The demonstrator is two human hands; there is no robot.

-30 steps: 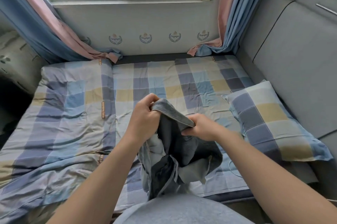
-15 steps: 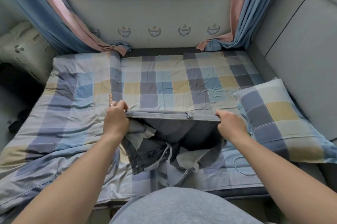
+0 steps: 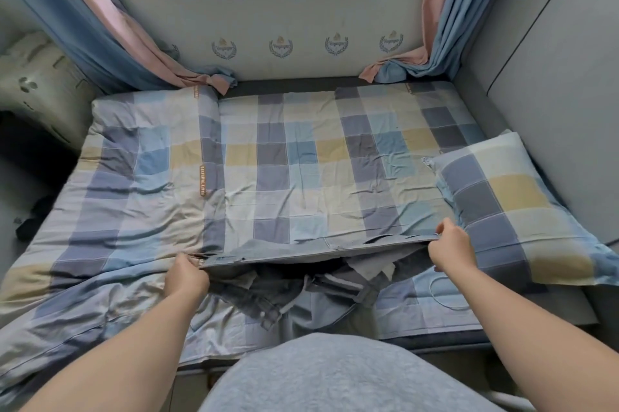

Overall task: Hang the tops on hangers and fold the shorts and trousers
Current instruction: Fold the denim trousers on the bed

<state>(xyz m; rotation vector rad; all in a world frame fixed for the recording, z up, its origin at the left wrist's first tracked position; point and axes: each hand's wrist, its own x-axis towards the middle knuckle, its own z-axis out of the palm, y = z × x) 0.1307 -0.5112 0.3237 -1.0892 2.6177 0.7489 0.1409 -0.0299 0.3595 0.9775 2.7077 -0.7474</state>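
Head view, looking down over a bed. Both hands are on a pair of grey denim bottoms [image 3: 301,252], one at each end of the waistband, which is pulled out in a straight line between them. The left hand [image 3: 186,274] has its fingers curled round the left end, and the right hand [image 3: 452,249] pinches the right end. Below the hands, on the person's side, the rest of the denim is a bunched heap with pocket linings showing, so I honestly can't tell if it's shorts or trousers. It all lies on the checked sheet [image 3: 301,160], which runs off beyond the hands to the wall under the window. Just right of the right hand sits a matching checked pillow [image 3: 512,204]. Left of the left hand is a rumpled checked duvet [image 3: 134,177], its edge right by the knuckles. A thin cable loop [image 3: 449,294] lies on the sheet just below the right wrist. Pink-and-blue curtains [image 3: 100,26] hang well beyond the hands on both sides.
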